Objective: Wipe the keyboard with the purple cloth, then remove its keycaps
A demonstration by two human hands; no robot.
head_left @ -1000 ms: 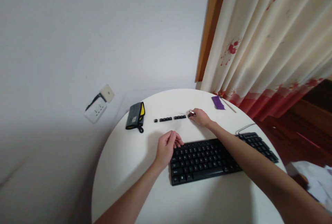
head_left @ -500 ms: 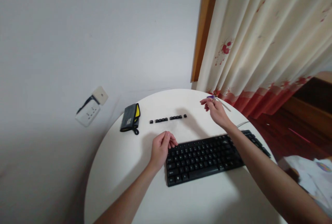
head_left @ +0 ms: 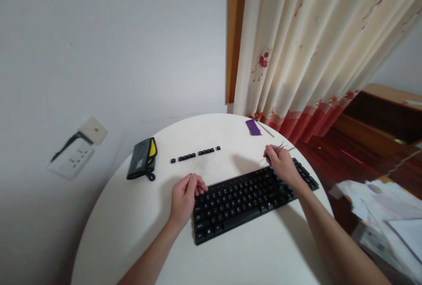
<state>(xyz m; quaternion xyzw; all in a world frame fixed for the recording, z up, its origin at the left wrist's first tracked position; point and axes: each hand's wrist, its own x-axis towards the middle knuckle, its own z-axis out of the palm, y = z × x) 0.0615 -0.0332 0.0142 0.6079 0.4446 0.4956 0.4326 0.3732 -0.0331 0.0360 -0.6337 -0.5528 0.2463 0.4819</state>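
Head view, left hand (head_left: 186, 195): fingers (head_left: 198, 185) curled narrow against the left end of the keyboard (head_left: 244, 199); whether they grip it cannot be told.
Head view, right hand (head_left: 281, 166): fingers pinched on a thin wire tool (head_left: 282, 146), over the keyboard's far right part.
Head view, keyboard: black, slanted on the round white table (head_left: 132, 214).
Head view, keycaps (head_left: 196, 154): loose row beyond the keyboard, near a grey-yellow pouch (head_left: 143, 159).
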